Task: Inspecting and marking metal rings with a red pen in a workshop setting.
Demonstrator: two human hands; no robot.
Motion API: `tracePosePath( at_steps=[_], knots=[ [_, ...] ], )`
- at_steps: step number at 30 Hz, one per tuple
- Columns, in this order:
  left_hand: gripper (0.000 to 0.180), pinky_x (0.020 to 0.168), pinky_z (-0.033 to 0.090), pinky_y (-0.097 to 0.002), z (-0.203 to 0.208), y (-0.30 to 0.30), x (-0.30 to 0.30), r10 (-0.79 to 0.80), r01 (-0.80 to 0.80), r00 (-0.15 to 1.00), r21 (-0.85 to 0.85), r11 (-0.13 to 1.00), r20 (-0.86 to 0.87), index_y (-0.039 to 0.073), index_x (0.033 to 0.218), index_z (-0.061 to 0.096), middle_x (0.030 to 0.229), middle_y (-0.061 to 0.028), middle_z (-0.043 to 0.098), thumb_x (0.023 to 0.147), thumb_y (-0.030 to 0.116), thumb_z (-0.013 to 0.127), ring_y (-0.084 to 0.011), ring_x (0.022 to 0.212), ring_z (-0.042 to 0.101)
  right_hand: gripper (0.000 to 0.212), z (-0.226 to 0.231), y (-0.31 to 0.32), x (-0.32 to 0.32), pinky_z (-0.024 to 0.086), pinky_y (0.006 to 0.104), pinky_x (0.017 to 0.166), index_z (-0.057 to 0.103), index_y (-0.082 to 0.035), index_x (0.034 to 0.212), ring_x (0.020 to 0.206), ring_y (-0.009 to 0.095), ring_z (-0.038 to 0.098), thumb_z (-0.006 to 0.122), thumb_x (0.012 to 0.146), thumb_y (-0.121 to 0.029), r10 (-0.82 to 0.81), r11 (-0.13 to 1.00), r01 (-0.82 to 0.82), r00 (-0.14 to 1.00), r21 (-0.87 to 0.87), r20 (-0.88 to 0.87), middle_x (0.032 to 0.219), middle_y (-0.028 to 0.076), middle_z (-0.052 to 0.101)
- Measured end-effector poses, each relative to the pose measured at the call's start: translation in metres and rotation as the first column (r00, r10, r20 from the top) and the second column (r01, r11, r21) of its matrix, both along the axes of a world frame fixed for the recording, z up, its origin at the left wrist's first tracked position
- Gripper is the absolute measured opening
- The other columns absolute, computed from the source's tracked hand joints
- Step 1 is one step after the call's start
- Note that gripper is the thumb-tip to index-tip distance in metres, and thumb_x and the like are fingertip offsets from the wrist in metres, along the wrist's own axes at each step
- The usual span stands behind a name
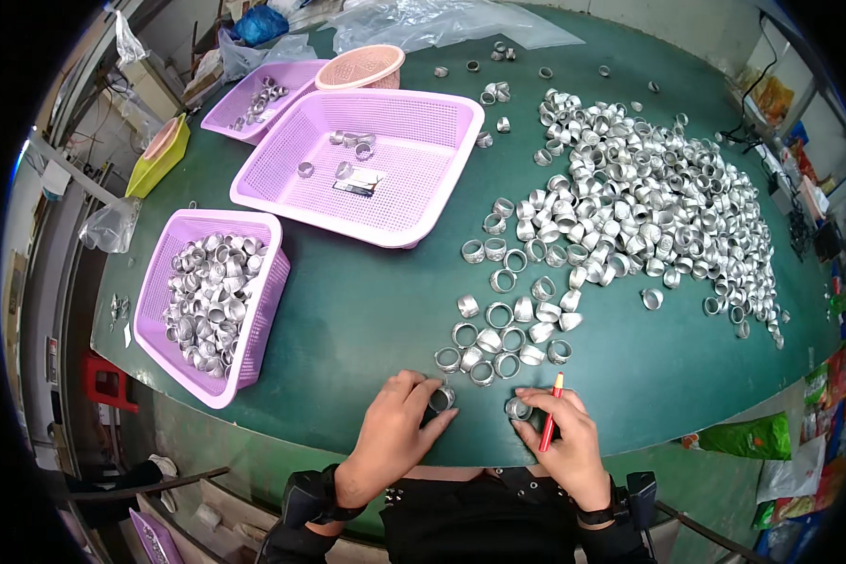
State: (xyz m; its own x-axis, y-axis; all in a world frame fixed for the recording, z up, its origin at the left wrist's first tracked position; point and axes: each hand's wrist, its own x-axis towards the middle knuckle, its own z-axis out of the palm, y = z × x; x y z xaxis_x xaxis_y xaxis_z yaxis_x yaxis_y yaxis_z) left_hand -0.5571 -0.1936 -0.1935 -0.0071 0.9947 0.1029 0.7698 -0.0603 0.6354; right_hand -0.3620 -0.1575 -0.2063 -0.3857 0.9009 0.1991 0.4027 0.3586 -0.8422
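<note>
Near the front edge of the green table, my left hand [392,432] pinches a silvery metal ring [442,399] between thumb and fingers. To its right, my right hand [571,446] has its fingertips closed on another metal ring [516,409]. A red pencil-like stick [552,414] with a pale tip is also tucked in the right hand, pointing up and away. Just beyond both hands lies a loose group of similar rings [511,339], some standing on edge and some lying flat. A large heap of rings [667,202] spreads over the table's right side.
At the left stands a purple basket [266,310] full of rings. Farther back, a wide purple basket [442,179] holds a few rings and a small card. Behind it are another purple basket [296,73], a pink round basket [367,66] and clear plastic sheeting [442,23].
</note>
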Motion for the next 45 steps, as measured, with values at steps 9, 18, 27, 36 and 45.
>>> tracePosePath(
  at_steps=[9, 18, 27, 36, 45],
  knots=[
    [0.031, 0.071, 0.045, -0.0266, 0.007, -0.016, 0.012, -0.073, 0.08, 0.778, 0.017, 0.997, 0.624, -0.001, 0.09, 0.054, 0.096, -0.0107, 0.052, 0.062, 0.0, 0.068, -0.0176, 0.083, 0.055, 0.029, 0.01, -0.021, -0.012, 0.043, 0.0336, 0.081, 0.044, 0.0, 0.091, 0.097, 0.025, 0.052, 0.061, 0.068, 0.007, -0.006, 0.927, -0.239, 0.762, -0.29, -0.647, 0.1, 0.02, 0.053],
    [0.032, 0.077, 0.047, -0.027, 0.005, -0.019, 0.022, -0.09, 0.098, 0.52, 0.045, 0.994, 0.849, -0.002, 0.098, 0.05, 0.097, -0.013, 0.053, 0.068, -0.005, 0.061, -0.019, 0.091, 0.053, 0.029, 0.008, -0.021, -0.012, 0.04, 0.0363, 0.084, 0.043, 0.0, 0.092, 0.099, 0.026, 0.05, 0.06, 0.069, 0.006, -0.018, 0.925, -0.252, 0.721, -0.286, -0.692, 0.099, 0.021, 0.053],
    [0.028, 0.074, 0.048, -0.0282, 0.004, -0.022, 0.019, 0.347, 0.291, -0.027, -0.325, 0.9, 0.938, -0.004, 0.102, 0.047, 0.098, -0.0109, 0.054, 0.076, -0.002, 0.054, -0.0181, 0.09, 0.054, 0.026, 0.005, -0.026, -0.011, 0.036, 0.0378, 0.089, 0.042, -0.002, 0.093, 0.103, 0.027, 0.046, 0.057, 0.073, 0.004, -0.314, 0.738, -0.355, 0.572, -0.574, -0.758, 0.103, 0.019, 0.048],
    [0.034, 0.062, 0.047, -0.0246, 0.008, -0.02, 0.027, -0.028, -0.036, 0.818, 0.099, 0.994, 0.574, 0.0, 0.089, 0.056, 0.086, -0.0094, 0.052, 0.057, -0.004, 0.068, -0.0156, 0.071, 0.054, 0.037, 0.012, -0.026, -0.01, 0.045, 0.0304, 0.079, 0.041, 0.0, 0.098, 0.098, 0.023, 0.05, 0.061, 0.068, 0.006, -0.063, 0.926, -0.173, 0.805, -0.335, -0.59, 0.102, 0.018, 0.05],
    [0.037, 0.061, 0.046, -0.0253, 0.013, -0.021, 0.022, -0.072, 0.011, 0.9, 0.142, 0.99, 0.43, 0.001, 0.091, 0.055, 0.085, -0.0101, 0.052, 0.057, -0.005, 0.067, -0.0174, 0.071, 0.054, 0.04, 0.025, -0.018, -0.009, 0.043, 0.0298, 0.068, 0.047, -0.001, 0.092, 0.081, 0.024, 0.055, 0.069, 0.059, 0.0, 0.069, 0.997, -0.064, 0.979, 0.032, -0.19, 0.09, 0.013, 0.058]
  ],
)
